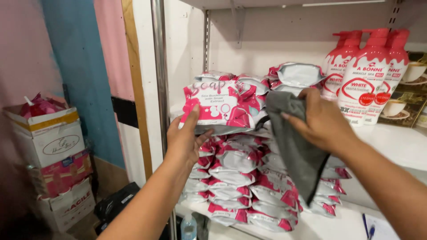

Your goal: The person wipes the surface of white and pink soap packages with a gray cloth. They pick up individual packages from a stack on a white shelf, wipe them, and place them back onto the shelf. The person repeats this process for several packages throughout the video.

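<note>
- Left hand (183, 141) grips pink-white soap packet (221, 106), lifted off shelf stack (240, 186).
- Right hand (321, 119) clutches grey cloth (296, 146) against the packet.
- Step: wiping; next needs steady hold.

Both bare forearms reached up and forward. The left hand (183, 141) stood upright, palm inward, fingers and thumb spread in a grip. The right hand (321, 121) angled leftward, knuckles up, fingers apparently pinched closed.
</note>
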